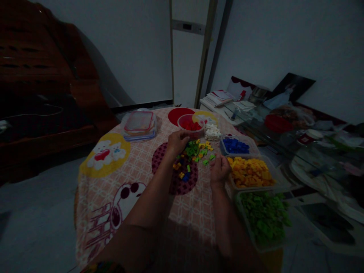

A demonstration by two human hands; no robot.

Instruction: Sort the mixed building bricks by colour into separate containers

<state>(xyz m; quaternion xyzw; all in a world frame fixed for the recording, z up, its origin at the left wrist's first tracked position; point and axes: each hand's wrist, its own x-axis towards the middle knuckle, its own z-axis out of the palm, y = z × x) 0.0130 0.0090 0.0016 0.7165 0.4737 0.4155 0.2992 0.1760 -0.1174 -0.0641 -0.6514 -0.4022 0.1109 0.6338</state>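
wooden bench (48,64) chopped off at left, sleeve (104,267) clipped down low, can't tell if right hand (220,169) holds anything, display (187,27) unreadably tiny

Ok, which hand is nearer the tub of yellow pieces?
Right. The right hand is close by the left side of the tub of yellow pieces; the left hand is farther off, across the loose mixed pieces.

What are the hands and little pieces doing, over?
Left hand beside mixed pieces. Right hand curled, contents unclear. Pieces loose on tablecloth. Tub of yellow pieces close beside right hand.
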